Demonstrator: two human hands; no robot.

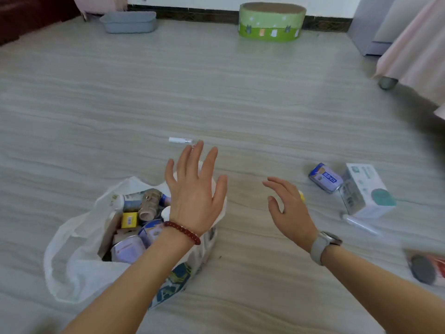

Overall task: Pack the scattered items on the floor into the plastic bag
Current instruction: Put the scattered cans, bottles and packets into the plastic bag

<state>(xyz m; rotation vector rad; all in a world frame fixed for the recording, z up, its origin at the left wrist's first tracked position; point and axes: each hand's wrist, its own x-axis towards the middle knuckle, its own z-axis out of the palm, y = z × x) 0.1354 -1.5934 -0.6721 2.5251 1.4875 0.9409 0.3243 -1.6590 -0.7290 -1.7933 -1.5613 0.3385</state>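
Head view looks down at a pale wood-grain floor [240, 104] where a thin white plastic bag [72, 261] sits near the lower left, its mouth gaping upward and its handles slumped outward. Inside the bag lie several cans with purple-and-white labels [130, 249], a small yellow box [130, 219], a beige roll [150, 203] and a white bottle with a blue label [131, 201]; their print is too small to read. Through the bag's right wall a blue-and-white patterned package [175, 280] shows.

The left hand [195, 196] hovers over the bag's far right edge, fingers spread wide and straight, holding nothing, with a red bead bracelet [183, 231] on the wrist. The right hand [289, 208] hangs over bare floor to the right of the bag, fingers loosely curved and empty, a grey watch [325, 244] on its wrist.

On the floor just past the left fingertips lies a small white tube [179, 140]. Toward the right edge a purple can [325, 178] lies on its side just beside a white box with a teal patch [366, 191]; both carry writing, blurred beyond reading. A clear tube [361, 224] lies in front of the box, and a red item with a dark round end [423, 268] sits at the right edge.
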